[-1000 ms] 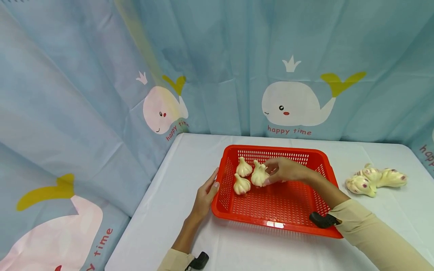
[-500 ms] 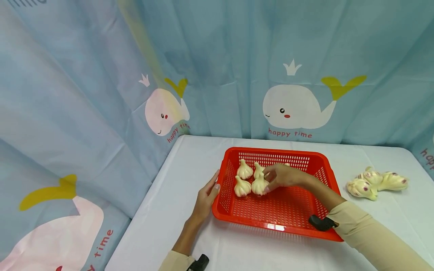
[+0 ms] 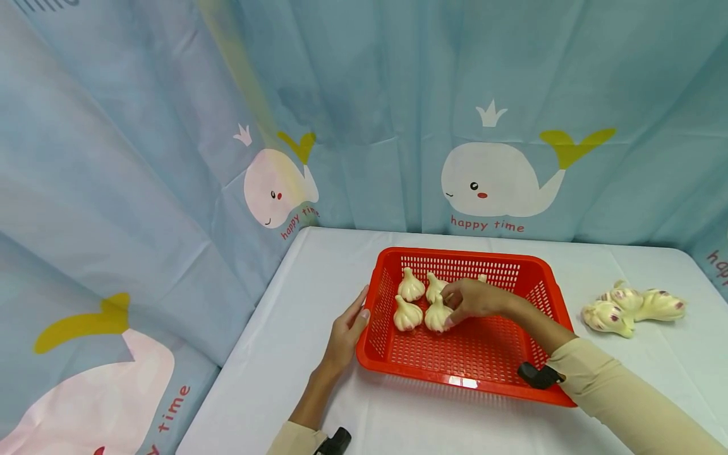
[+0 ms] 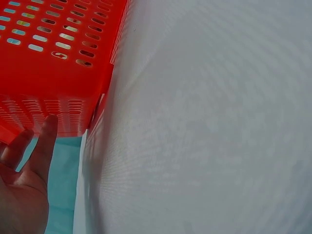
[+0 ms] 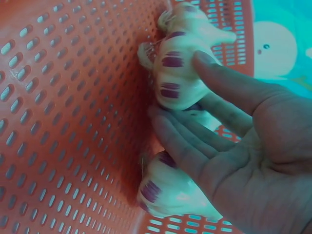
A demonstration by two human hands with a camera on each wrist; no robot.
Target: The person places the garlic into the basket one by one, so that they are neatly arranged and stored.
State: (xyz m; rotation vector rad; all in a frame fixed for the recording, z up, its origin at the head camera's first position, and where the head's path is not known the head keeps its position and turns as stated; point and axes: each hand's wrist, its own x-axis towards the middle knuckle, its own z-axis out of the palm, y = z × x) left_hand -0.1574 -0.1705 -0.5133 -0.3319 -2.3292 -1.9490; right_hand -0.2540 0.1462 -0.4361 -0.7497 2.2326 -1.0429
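Note:
A red perforated plastic basket (image 3: 500,360) stands on the white table. My right hand (image 3: 476,298) reaches inside and holds a garlic bulb (image 3: 436,317) upright at the basket floor, thumb on one side and fingers on the other. In the right wrist view, purple marks show on that garlic bulb (image 5: 175,73). Two more bulbs (image 3: 407,314) stand left of it and another (image 3: 435,284) behind it. The neck of a further bulb (image 3: 482,278) peeks out behind my right hand. My left hand (image 3: 341,335) rests with extended fingers against the basket's left outer side.
Several loose garlic bulbs (image 3: 634,306) lie together on the table to the right of the basket. A blue whale-print curtain (image 3: 364,126) hangs behind and along the left side of the table.
My right hand has brought its garlic bulb down and toward me, beside the front-left bulb, uncovering the bulb behind. Since half a second ago little has moved. My left hand stays at the basket.

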